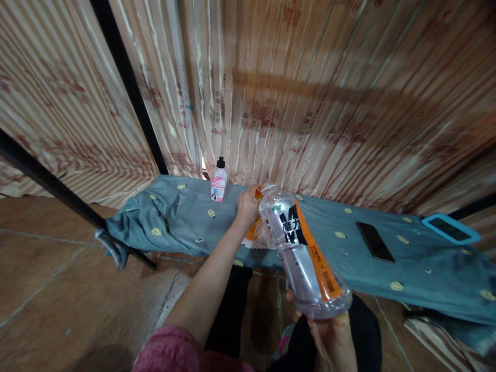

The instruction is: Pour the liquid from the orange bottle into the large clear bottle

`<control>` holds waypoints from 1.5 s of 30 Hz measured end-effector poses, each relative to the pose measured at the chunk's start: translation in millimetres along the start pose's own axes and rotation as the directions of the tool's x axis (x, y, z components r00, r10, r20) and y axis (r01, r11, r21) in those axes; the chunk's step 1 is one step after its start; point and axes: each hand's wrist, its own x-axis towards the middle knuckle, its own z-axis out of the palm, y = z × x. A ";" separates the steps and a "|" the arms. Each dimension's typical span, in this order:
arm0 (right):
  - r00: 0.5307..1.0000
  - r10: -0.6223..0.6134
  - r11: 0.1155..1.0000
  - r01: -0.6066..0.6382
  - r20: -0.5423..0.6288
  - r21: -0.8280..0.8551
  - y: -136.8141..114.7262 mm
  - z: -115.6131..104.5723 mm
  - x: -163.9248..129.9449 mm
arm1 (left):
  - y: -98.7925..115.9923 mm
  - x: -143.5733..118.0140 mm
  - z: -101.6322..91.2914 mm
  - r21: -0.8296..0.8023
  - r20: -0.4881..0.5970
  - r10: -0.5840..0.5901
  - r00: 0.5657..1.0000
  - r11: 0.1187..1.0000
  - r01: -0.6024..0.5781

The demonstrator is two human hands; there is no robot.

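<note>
A large clear plastic drink bottle (304, 253) with a silver, orange and black label slants across the middle, its neck up and away from me. My right hand (333, 336) is closed around its base from below. My left hand (248, 207) is closed beside the bottle's neck, on an orange see-through object (254, 230) whose shape is mostly hidden by the hand and the bottle. Orange also shows right at the bottle's mouth; whether the two touch I cannot tell. Beneath them lies a whitish scallop-edged piece (263, 241), partly covered.
A grey-blue cloth (194, 227) with yellow prints covers a long, low surface. On it stand a pump-top bottle (219, 181) with a pink label, a dark phone (375, 242) and a blue-framed object (450, 229). Black poles (127, 82) and a patterned curtain (271, 103) rise behind.
</note>
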 end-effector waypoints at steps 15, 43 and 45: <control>0.999 0.042 0.999 -0.042 -0.026 0.017 -3.5 8.2 1.9 | 0.4 0.0 -0.5 -0.022 -0.007 0.013 1.000 1.000 -0.013; 0.997 0.008 1.000 -0.010 0.083 0.018 5.0 -13.5 4.5 | -0.3 -0.3 -0.6 0.026 0.004 0.000 1.000 1.000 0.000; 0.995 0.015 1.000 -0.017 0.098 0.014 7.3 -19.9 6.3 | 0.4 -0.4 -0.9 0.011 -0.001 0.000 1.000 1.000 0.000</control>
